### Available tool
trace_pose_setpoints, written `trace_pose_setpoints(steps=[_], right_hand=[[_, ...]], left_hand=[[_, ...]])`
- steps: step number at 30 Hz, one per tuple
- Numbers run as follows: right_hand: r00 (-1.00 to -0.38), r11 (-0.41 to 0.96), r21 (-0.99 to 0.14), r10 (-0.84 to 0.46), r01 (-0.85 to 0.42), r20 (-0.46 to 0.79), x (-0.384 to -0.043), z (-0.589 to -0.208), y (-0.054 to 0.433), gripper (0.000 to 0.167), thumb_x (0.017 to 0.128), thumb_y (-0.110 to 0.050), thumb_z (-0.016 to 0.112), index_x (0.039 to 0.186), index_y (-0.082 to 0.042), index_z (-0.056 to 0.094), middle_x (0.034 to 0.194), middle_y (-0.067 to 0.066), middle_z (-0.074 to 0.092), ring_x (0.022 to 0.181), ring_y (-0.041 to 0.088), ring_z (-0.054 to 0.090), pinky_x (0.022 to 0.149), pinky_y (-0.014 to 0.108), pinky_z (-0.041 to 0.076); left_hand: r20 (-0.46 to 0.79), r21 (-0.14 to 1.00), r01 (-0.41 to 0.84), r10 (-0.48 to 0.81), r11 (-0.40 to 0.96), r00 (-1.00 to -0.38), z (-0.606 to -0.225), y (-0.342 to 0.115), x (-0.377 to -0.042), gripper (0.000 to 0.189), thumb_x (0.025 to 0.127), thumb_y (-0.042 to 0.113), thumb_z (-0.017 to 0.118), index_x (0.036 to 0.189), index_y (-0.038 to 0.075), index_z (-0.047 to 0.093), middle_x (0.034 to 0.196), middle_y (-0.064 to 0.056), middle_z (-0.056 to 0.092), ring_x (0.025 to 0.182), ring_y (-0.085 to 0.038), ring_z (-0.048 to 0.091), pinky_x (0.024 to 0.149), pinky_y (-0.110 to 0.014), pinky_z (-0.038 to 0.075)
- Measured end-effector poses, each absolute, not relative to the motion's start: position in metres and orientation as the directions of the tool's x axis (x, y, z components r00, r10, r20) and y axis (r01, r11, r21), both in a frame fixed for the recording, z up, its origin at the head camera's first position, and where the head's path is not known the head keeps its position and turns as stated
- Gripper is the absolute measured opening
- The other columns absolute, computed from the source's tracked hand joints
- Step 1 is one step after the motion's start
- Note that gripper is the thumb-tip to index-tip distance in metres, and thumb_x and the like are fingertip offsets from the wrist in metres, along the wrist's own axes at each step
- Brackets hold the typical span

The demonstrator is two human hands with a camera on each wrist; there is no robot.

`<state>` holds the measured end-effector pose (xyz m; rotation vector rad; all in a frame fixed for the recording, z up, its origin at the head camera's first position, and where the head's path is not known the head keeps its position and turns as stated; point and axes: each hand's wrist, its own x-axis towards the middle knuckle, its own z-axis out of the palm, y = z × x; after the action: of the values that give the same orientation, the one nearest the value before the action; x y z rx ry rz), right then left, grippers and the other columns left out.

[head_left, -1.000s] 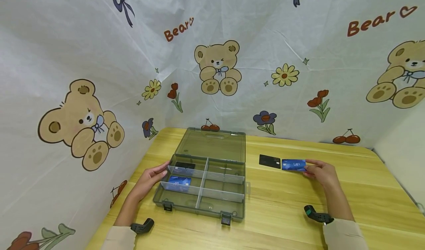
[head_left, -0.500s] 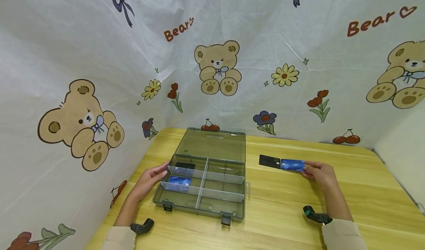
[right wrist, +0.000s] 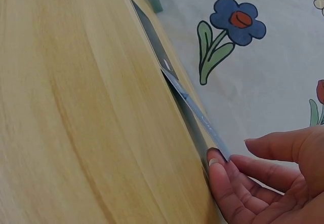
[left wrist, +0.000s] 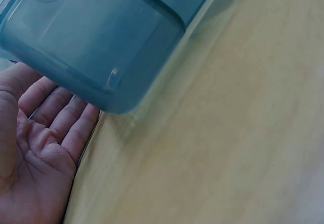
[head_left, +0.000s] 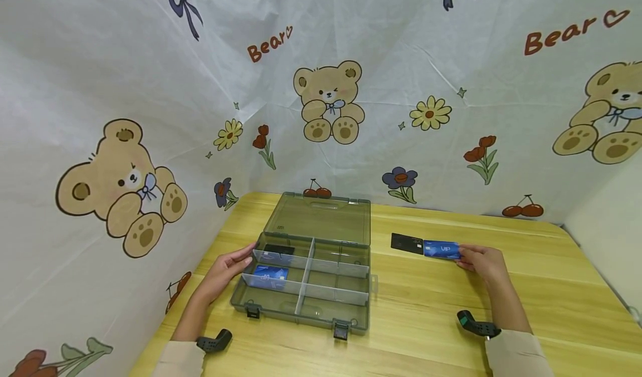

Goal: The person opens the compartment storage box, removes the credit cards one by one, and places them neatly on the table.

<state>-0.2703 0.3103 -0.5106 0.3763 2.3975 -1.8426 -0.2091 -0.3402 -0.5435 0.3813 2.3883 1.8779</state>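
A blue card marked VIP (head_left: 441,249) lies to the right of a black card (head_left: 407,243). My right hand (head_left: 482,263) pinches the blue card at its right end. In the right wrist view the blue card (right wrist: 200,115) slopes up off the table toward the fingertips, its far end at the black card (right wrist: 152,36). My left hand (head_left: 227,272) touches the left wall of a grey see-through divided box (head_left: 335,322). Its fingers (left wrist: 68,113) are nearly straight against the box wall (left wrist: 86,57) in the left wrist view.
The box's lid (head_left: 321,216) is folded back. A black card (head_left: 279,249) lies in the rear left compartment, another blue card (head_left: 271,275) in the middle left one. A patterned cloth (head_left: 391,160) hangs behind the wooden table (head_left: 426,327).
My right hand has shifted slightly left with the blue card, whose left edge now comes up against the black card. The left hand and the box look almost unchanged.
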Motion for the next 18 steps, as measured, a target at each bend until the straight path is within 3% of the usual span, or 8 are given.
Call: trace_pose_setpoints(steps=[6,11,13,18], right_hand=[[-0.96,0.244,-0.934,0.167,0.261,-0.224,-0.2711,-0.5103,0.3088,0.05,0.105,-0.015,0.056,0.139,0.02,0.048,0.109,0.019,0.07,0.074,0.003,0.069,0.072,0.026,0.06],[-0.964,0.256,-0.933,0.153,0.253,-0.219,-0.2678,-0.5075,0.309,0.043,0.102,-0.001,0.055,0.139,0.019,0.048,0.124,0.03,0.061,0.072,0.004,0.07,0.072,0.027,0.06],[-0.965,0.249,-0.936,0.146,0.249,-0.218,-0.267,-0.507,0.3094,0.043,0.101,0.003,0.056,0.14,0.02,0.047,0.125,0.029,0.06,0.073,0.005,0.07,0.072,0.027,0.06],[-0.963,0.228,-0.94,0.148,0.254,-0.225,-0.2672,-0.5059,0.3104,0.043,0.1,0.005,0.057,0.139,0.02,0.048,0.11,0.014,0.067,0.074,0.006,0.072,0.073,0.027,0.06]], left_hand=[[0.097,0.962,0.155,0.248,0.225,-0.964,-0.5447,-0.341,-0.2102,0.05,0.107,0.024,0.055,0.154,0.01,0.045,0.161,-0.012,0.035,0.148,-0.033,0.026,0.103,-0.016,0.04],[0.096,0.961,0.154,0.247,0.228,-0.964,-0.5438,-0.3408,-0.2098,0.051,0.106,0.025,0.056,0.154,0.011,0.046,0.161,-0.011,0.036,0.148,-0.033,0.027,0.102,-0.016,0.04],[0.091,0.962,0.149,0.245,0.228,-0.965,-0.5435,-0.3405,-0.2096,0.051,0.106,0.025,0.056,0.154,0.012,0.046,0.161,-0.009,0.036,0.148,-0.032,0.027,0.103,-0.017,0.041],[0.081,0.965,0.135,0.234,0.224,-0.969,-0.5432,-0.3395,-0.2091,0.051,0.105,0.026,0.058,0.154,0.013,0.046,0.16,-0.007,0.038,0.148,-0.028,0.029,0.102,-0.018,0.042]])
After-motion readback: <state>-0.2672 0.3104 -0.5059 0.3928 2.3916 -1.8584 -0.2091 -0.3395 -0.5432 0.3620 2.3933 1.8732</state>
